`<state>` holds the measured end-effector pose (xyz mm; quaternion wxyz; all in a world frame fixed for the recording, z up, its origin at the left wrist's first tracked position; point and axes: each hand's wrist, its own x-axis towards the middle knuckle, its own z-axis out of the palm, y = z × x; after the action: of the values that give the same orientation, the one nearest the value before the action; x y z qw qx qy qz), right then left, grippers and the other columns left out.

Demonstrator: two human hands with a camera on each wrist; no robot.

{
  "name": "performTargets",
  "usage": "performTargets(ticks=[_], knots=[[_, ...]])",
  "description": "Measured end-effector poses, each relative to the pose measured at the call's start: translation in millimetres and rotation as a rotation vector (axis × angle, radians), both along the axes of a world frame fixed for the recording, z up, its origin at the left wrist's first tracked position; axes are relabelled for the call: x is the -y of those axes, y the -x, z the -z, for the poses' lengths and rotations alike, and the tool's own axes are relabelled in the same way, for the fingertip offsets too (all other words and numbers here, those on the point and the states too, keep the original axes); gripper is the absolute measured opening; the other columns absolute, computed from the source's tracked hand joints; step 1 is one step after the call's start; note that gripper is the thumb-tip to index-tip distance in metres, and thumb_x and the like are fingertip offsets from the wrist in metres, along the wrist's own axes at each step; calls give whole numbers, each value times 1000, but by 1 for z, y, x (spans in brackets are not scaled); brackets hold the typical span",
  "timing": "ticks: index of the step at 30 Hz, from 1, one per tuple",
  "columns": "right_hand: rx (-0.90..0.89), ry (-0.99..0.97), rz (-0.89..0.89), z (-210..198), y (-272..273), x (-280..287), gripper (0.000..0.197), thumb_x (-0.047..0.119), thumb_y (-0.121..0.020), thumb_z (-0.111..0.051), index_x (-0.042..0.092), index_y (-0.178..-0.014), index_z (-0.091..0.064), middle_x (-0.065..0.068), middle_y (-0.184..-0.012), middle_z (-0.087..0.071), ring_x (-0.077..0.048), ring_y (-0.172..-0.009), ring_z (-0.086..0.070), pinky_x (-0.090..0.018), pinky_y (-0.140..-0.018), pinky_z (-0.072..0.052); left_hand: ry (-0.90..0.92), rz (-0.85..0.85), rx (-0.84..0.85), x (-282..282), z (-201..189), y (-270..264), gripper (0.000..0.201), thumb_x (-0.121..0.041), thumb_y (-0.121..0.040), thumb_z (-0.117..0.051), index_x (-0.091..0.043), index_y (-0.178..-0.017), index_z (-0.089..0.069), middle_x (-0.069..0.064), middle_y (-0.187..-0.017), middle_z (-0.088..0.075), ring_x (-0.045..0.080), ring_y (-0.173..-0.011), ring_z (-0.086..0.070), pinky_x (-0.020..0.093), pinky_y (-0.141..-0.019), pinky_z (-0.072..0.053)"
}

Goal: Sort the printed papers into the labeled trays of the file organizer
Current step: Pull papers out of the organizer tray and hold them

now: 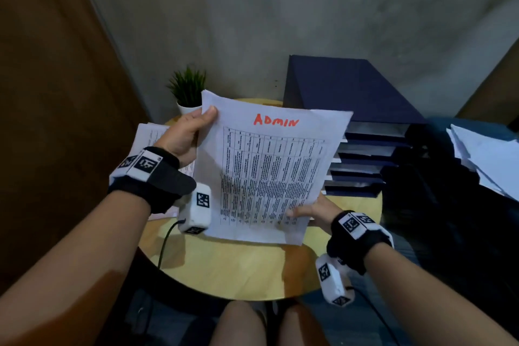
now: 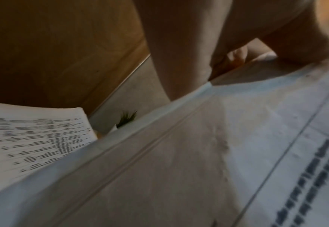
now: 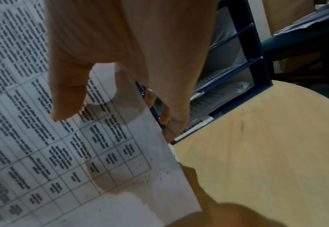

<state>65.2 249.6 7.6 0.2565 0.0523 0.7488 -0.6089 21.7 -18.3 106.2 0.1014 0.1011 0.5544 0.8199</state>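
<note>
I hold up a printed sheet (image 1: 269,171) with a table and red handwritten "ADMIN" at its top, above the round table. My left hand (image 1: 188,132) pinches its upper left corner, thumb on the front. My right hand (image 1: 311,212) pinches its lower right edge, thumb on the print (image 3: 68,92) and fingers behind. The dark blue file organizer (image 1: 365,132) stands just right of the sheet, its stacked trays holding papers (image 3: 217,86). A stack of printed papers (image 2: 29,138) lies on the table under my left wrist.
A small potted plant (image 1: 187,90) stands at the back of the round wooden table (image 1: 238,267). More loose white papers (image 1: 486,157) lie on a dark surface to the right. A grey wall is behind, a wooden panel (image 1: 50,93) to the left.
</note>
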Motion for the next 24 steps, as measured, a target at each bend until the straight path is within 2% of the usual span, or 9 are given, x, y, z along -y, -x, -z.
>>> performTargets(ticks=[2, 4, 6, 9, 13, 16, 18, 22, 24], knots=[[-11, 5, 3, -7, -2, 0, 45, 3, -73, -76, 22, -109, -58, 1, -108, -65, -24, -115, -57, -44, -102, -43, 11, 8, -15, -5, -9, -1, 56, -46, -33, -92, -18, -79, -79, 2, -84, -77, 13, -78, -74, 27, -69, -60], [-51, 36, 18, -7, -1, -2, 52, 7, -73, -77, 20, -119, -55, 1, -115, -64, -24, -118, -56, -45, -107, -39, 19, -46, -13, -10, -15, 2, 26, -40, -64, -80, -18, -79, -79, 1, -83, -77, 13, -77, -74, 28, -70, -60], [-87, 96, 64, -7, -4, -5, 46, 7, -81, -69, 14, -124, -53, -5, -119, -61, -26, -118, -56, -46, -108, -39, 31, -128, 13, -15, -19, 3, 26, -28, -90, -53, -16, -85, -76, 1, -83, -76, 13, -77, -73, 29, -74, -60], [-103, 127, 190, 3, -11, -14, 21, 23, -86, -63, 12, -104, -64, -12, -116, -66, -30, -113, -60, -51, -106, -41, 119, -144, 63, -19, -8, 2, 26, -24, -94, -45, -13, -110, -62, 4, -98, -74, 16, -86, -71, 31, -79, -58], [-108, 130, 402, 16, -17, -22, 53, 41, -80, -69, 8, -120, -57, -8, -129, -58, -28, -123, -52, -49, -110, -36, 479, 4, 199, -19, 36, -19, 48, -26, -80, -65, -4, -121, -56, 12, -110, -66, 17, -85, -69, 32, -83, -56], [-124, 163, 502, 16, -23, -20, 28, 27, -91, -59, 9, -112, -57, -8, -112, -60, -28, -109, -55, -47, -108, -38, 709, 80, 292, -25, 63, -41, 64, -25, -75, -72, -2, -131, -51, 15, -126, -60, 27, -106, -61, 41, -100, -46], [-130, 114, 534, 23, -30, -21, 15, 22, -93, -57, 10, -103, -58, -9, -103, -62, -28, -101, -57, -46, -104, -42, 808, 9, 310, -33, 78, -51, 47, -13, -89, -63, -3, -132, -49, 15, -127, -59, 25, -104, -58, 34, -91, -44], [-44, 82, 554, 49, -49, -28, 18, 13, -91, -58, 2, -106, -60, -12, -88, -65, -31, -88, -62, -43, -87, -49, 816, -49, 348, -49, 96, -69, 34, -4, -91, -56, -1, -125, -51, 17, -118, -62, 30, -105, -60, 40, -95, -46], [32, 90, 589, 62, -60, -35, 25, 10, -91, -58, -3, -113, -59, -14, -89, -65, -34, -90, -62, -43, -86, -50, 856, 2, 334, -55, 105, -71, 41, -13, -87, -60, -2, -126, -52, 15, -116, -64, 31, -105, -62, 44, -98, -47]])
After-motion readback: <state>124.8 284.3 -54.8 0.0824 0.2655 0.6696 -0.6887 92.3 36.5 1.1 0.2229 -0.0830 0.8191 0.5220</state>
